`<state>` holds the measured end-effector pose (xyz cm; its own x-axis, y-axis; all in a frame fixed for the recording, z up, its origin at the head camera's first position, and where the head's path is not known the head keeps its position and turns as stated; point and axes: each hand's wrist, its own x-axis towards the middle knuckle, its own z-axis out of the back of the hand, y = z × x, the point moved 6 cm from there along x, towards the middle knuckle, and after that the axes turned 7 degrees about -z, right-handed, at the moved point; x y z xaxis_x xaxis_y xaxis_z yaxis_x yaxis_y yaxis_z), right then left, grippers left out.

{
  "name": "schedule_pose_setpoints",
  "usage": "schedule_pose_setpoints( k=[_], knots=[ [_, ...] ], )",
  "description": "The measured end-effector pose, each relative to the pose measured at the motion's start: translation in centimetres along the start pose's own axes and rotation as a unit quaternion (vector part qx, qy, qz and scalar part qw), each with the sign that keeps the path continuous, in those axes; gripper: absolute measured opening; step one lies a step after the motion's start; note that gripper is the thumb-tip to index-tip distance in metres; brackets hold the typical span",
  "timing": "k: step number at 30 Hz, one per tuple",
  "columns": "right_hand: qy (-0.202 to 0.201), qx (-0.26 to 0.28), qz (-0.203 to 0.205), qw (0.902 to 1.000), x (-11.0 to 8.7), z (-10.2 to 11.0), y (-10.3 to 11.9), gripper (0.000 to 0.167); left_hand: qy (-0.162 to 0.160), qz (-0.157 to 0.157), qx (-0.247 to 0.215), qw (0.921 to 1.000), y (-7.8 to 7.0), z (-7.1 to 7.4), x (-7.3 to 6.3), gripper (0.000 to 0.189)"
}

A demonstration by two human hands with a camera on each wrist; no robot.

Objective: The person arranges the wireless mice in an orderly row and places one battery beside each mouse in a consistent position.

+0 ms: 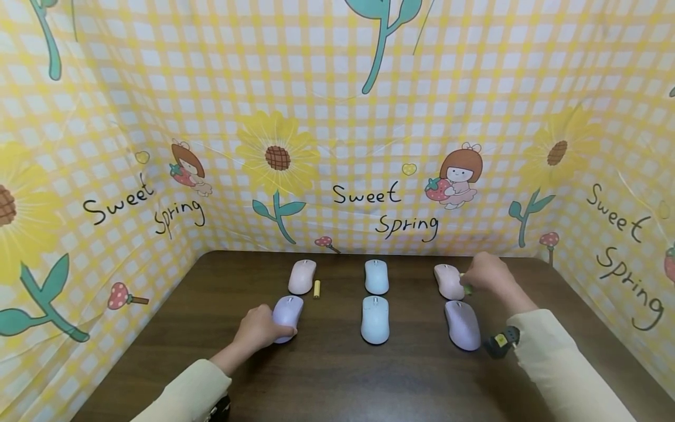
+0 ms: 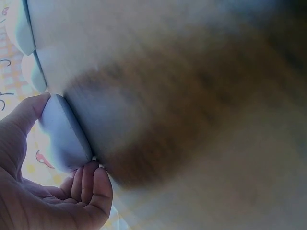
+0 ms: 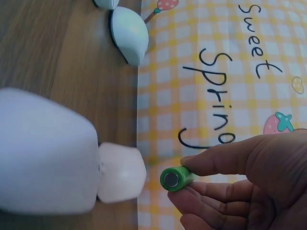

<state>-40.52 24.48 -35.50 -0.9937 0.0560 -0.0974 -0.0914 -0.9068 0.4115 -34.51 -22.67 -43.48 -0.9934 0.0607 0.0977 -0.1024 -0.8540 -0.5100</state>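
My left hand (image 1: 257, 329) grips a lavender computer mouse (image 1: 287, 310) at the front left, thumb on one side and fingers on the other. In the left wrist view that mouse (image 2: 64, 136) sits between thumb and curled fingertips. My right hand (image 1: 487, 273) is at the back right, beside a pale pink mouse (image 1: 449, 281). Between its thumb and fingers it pinches a small green battery (image 3: 176, 178), whose flat round end faces the right wrist camera. A lavender mouse (image 1: 463, 326) lies in front of the pink one.
Two pale blue mice, a back one (image 1: 377, 277) and a front one (image 1: 375, 320), lie mid-table. At the back left is another pink mouse (image 1: 302, 276), with a yellow battery (image 1: 317, 289) at its right. A checked cloth (image 1: 337, 146) rises behind the brown table (image 1: 337, 381).
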Motion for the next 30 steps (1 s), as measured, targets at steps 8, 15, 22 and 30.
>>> schedule_pose_setpoints(
  k=[8, 15, 22, 30],
  knots=[
    [-0.002, 0.008, -0.01, 0.9999, 1.0, -1.3, 1.7, 0.018, 0.002, -0.001, 0.003, 1.0, -0.1, 0.1, 0.0, 0.055],
    [0.008, 0.015, -0.019, 0.9997, 1.8, -2.9, 3.5, 0.01, 0.008, 0.001, 0.009, 0.9999, -0.2, 0.1, 0.0, 0.055],
    [0.023, 0.017, -0.014, 0.9995, 3.1, -5.1, 5.1, 0.016, 0.005, 0.0, 0.014, 0.9999, 0.0, -0.1, 0.0, 0.056],
    [0.0, 0.049, -0.027, 0.9984, 4.3, -6.8, 6.6, 0.012, 0.003, -0.002, 0.02, 0.9998, -0.1, -0.1, 0.1, 0.055]
  ],
)
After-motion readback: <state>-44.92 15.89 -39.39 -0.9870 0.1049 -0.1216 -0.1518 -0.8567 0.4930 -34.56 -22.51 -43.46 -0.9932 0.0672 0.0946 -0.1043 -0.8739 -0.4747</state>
